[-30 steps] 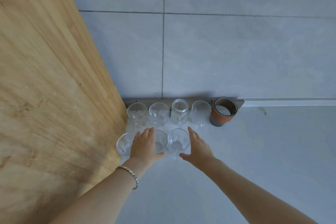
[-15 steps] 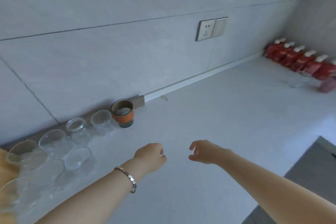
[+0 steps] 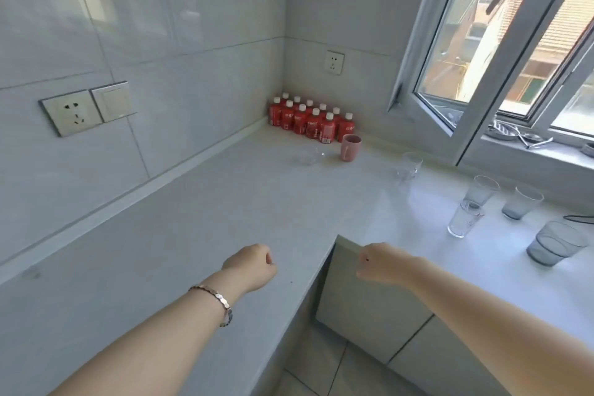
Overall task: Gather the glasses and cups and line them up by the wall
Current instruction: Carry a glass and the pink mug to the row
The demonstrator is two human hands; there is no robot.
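The view has swung away from the row of glasses by the wall to the far corner, and both hands, left [image 3: 252,267] and right [image 3: 381,264], now hang loosely curled and empty over the counter [image 3: 225,219]. More pieces wait there: a pink cup [image 3: 350,147] beside the red bottles [image 3: 310,119], what looks like a low clear glass [image 3: 308,158] near it, and several tumblers [image 3: 482,191] under the window. So gathering is only partly done.
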